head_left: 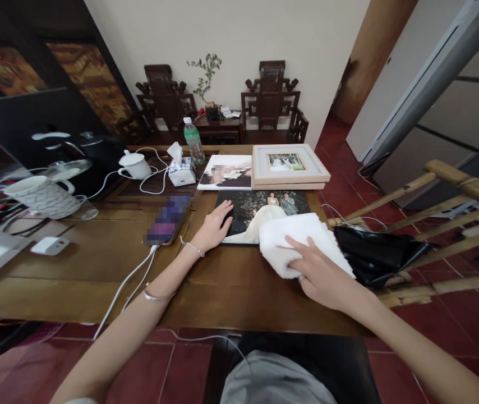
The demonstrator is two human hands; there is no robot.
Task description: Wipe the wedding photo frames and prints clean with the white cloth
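A dark wedding photo panel [245,216] lies flat on the wooden table in front of me. My left hand [216,224] rests on its left edge with fingers stretched out, holding nothing. In my right hand [317,269] is a folded white cloth [288,235]. It covers the panel's lower right corner and spreads over the table beside it. The index finger points forward on top of the cloth, and some fingers are partly hidden by its folds. Behind the panel are a white photo panel [226,171] and stacked light-wood picture frames [290,160].
On the left are a phone [170,219] with a white cable, a tissue box [182,171], a plastic bottle [194,140], a lidded white cup [135,166] and a patterned mug [46,196]. A black bag [374,255] and a bamboo chair [445,224] stand at the right.
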